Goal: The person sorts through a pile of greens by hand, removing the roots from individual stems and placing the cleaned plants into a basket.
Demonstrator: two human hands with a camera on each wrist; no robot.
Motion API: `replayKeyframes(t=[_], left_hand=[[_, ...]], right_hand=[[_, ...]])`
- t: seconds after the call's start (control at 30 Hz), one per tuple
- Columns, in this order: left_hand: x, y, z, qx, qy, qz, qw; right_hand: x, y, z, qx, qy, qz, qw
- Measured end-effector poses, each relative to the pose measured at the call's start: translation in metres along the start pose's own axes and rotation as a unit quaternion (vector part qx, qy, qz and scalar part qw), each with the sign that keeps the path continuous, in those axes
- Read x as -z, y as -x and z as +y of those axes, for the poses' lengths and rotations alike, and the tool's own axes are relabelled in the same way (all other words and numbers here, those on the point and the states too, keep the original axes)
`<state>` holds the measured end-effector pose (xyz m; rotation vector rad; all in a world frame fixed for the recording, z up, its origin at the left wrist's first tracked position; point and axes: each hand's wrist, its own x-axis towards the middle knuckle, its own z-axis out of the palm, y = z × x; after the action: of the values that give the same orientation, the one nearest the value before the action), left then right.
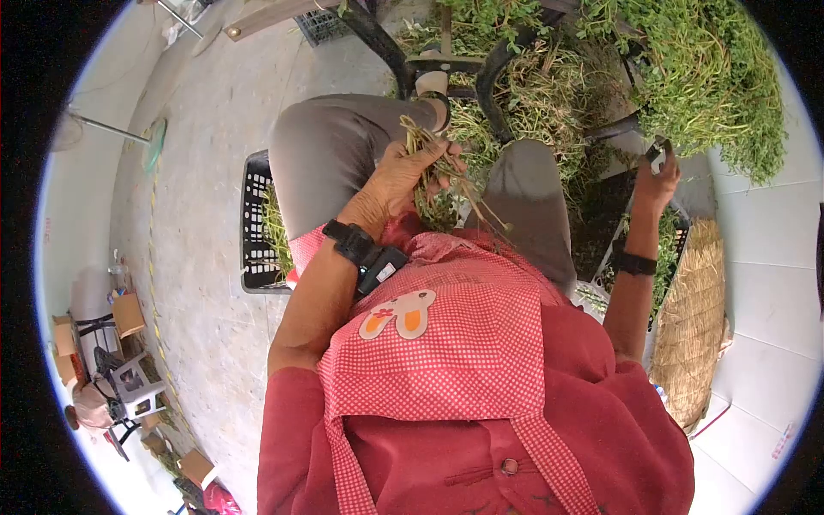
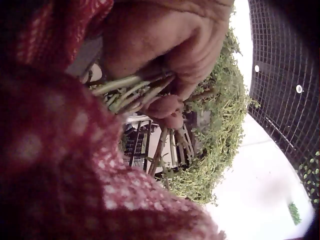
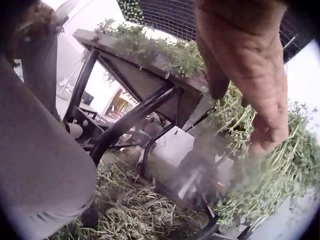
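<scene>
My left hand (image 1: 412,176) grips a small bunch of plant stems (image 1: 414,136) above the lap; some thin stems trail toward the apron. In the left wrist view, the fingers of the hand (image 2: 172,60) curl round the stems (image 2: 125,92), whose far parts show below the fingertips. Beside the big heap of leafy green plants (image 1: 708,77), at its lower edge, is my right hand (image 1: 657,182). The right wrist view has this hand (image 3: 250,75) with thumb and fingers apart, pointing down at the greens (image 3: 280,175); nothing held is visible between them.
A black crate (image 1: 257,225) with stems stands left of the legs. Cut greens (image 1: 549,94) lie beneath the black-legged table (image 3: 135,65). Right of the lap are another crate with greens and a woven straw bundle (image 1: 693,318). Boxes and a stool stand far left.
</scene>
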<state>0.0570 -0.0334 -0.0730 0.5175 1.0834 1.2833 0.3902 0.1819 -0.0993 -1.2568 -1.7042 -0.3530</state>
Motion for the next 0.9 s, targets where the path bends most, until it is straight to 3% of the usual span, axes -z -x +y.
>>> replayKeyframes(t=[0.03,0.07,0.1,0.17,0.2,0.27,0.3,0.37,0.5,0.6,0.67,0.77,0.9], left_hand=[[-0.002,-0.001,0.0,0.003,-0.013,0.001,1.0],[-0.005,-0.001,0.0,0.008,-0.028,0.002,1.0],[-0.009,0.0,0.0,0.009,-0.03,-0.001,1.0],[-0.018,0.005,0.002,0.004,-0.03,0.029,0.999],[-0.016,0.005,0.002,0.004,-0.033,0.03,0.999],[-0.005,0.007,0.001,0.022,-0.116,-0.041,0.992],[0.0,0.007,-0.002,0.024,-0.116,-0.04,0.992],[0.002,0.006,-0.003,0.01,-0.149,-0.072,0.986],[-0.006,0.005,-0.001,0.002,-0.181,-0.079,0.98],[-0.003,0.003,-0.006,0.0,-0.144,-0.078,0.987],[-0.006,0.005,-0.002,0.03,-0.073,-0.103,0.992],[-0.014,0.011,0.002,0.032,-0.003,-0.095,0.995],[-0.002,0.003,-0.007,0.021,-0.04,-0.102,0.994]], right_hand=[[0.006,-0.003,-0.008,-0.125,-0.127,-0.073,0.981],[0.01,-0.002,-0.015,-0.248,-0.248,-0.143,0.925],[-0.004,0.009,-0.017,-0.179,-0.264,-0.21,0.924],[-0.005,0.024,-0.083,-0.049,-0.337,-0.366,0.866],[0.024,0.015,-0.142,-0.083,-0.421,-0.451,0.782],[0.026,0.02,-0.186,-0.161,-0.517,-0.584,0.605],[0.02,0.025,-0.199,-0.162,-0.518,-0.584,0.604],[0.009,0.031,-0.216,-0.169,-0.563,-0.63,0.507],[0.008,0.026,-0.221,-0.183,-0.518,-0.661,0.511],[0.005,0.031,-0.214,-0.231,-0.555,-0.592,0.538],[0.003,0.033,-0.209,-0.342,-0.59,-0.553,0.479],[0.001,0.037,-0.209,-0.358,-0.606,-0.531,0.472],[0.005,0.034,-0.21,-0.353,-0.612,-0.53,0.47]])
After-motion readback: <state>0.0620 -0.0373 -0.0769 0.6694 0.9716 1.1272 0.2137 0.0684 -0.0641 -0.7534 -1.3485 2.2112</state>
